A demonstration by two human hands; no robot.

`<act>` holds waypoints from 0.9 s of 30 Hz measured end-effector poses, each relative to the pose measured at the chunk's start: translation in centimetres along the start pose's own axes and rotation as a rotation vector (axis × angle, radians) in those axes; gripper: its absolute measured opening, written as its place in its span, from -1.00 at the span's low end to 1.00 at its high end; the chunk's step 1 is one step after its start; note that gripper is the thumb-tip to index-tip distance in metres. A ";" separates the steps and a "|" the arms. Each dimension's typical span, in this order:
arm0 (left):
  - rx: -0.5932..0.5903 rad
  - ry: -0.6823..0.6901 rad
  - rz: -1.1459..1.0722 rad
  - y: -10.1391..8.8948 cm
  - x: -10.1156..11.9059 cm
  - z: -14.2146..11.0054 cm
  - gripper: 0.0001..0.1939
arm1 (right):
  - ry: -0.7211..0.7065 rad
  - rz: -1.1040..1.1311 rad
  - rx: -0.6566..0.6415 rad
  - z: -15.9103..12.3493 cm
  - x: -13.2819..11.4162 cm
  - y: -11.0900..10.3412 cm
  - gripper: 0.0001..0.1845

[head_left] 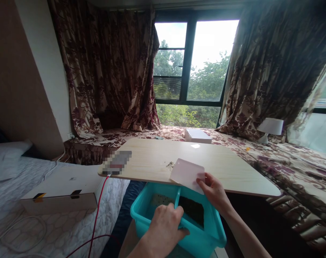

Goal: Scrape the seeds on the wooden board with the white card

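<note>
My right hand (212, 190) pinches the right corner of a thin white card (188, 172). The card is tilted, its left side close to a small scatter of dark and pale grains (170, 165) on the wooden tabletop. Below the table's front edge stands a teal plastic bin (219, 229) with a divider down its middle. Pale contents with dark specks (161, 199) lie in its left compartment, and a dark mass (192, 209) fills part of the right one. My left hand (166, 224) is closed on the bin near the divider, fingers curled; the exact grip is partly hidden.
The pale wooden table (232, 168) has a pixelated flat object (117, 162) at its left end, with a red cable (98, 208) hanging down. A white box (63, 190) lies on the bed. Another white box (197, 136) and a lamp (270, 127) stand on the window ledge.
</note>
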State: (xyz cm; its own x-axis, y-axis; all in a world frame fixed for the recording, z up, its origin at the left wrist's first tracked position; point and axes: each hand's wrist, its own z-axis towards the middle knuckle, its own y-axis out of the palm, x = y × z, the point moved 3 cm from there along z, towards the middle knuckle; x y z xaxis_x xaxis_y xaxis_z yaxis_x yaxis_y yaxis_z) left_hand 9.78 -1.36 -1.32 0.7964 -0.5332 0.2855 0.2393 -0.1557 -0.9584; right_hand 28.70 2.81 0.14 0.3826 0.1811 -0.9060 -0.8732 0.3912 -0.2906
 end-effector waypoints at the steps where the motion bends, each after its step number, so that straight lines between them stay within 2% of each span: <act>1: 0.001 0.000 0.001 0.0 0.0 0.0 -0.72 | -0.003 0.003 0.004 0.0 0.0 0.0 -0.69; 6: 0.005 -0.005 0.012 0.1 -0.1 0.0 -0.72 | -0.014 -0.044 0.059 0.6 0.1 -0.1 -0.70; 12: 0.018 0.001 0.012 0.0 -0.1 0.0 -0.71 | -0.035 0.012 -0.017 0.3 -0.4 0.4 -0.74; 17: 0.013 0.003 0.013 0.0 -0.1 0.1 -0.71 | -0.072 -0.066 0.057 1.1 -0.2 0.5 -0.76; 19: 0.010 0.003 0.012 0.0 -0.1 0.1 -0.70 | -0.074 -0.061 0.039 1.1 -0.1 0.8 -0.77; 24: 0.005 0.001 0.008 -0.1 -0.2 0.0 -0.70 | -0.054 0.061 -0.098 -0.2 -0.3 1.3 -0.72; 27: -0.001 -0.002 0.005 0.0 -0.2 0.1 -0.70 | -0.039 0.092 -0.039 -0.4 -0.5 0.9 -0.70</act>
State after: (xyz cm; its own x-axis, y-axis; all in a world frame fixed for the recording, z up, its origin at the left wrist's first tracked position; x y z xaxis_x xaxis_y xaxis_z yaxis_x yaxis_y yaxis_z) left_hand 9.65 -1.17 -1.40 0.7986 -0.5321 0.2811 0.2349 -0.1543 -0.9597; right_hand 27.60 2.71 0.18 0.3109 0.2500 -0.9170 -0.9161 0.3359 -0.2190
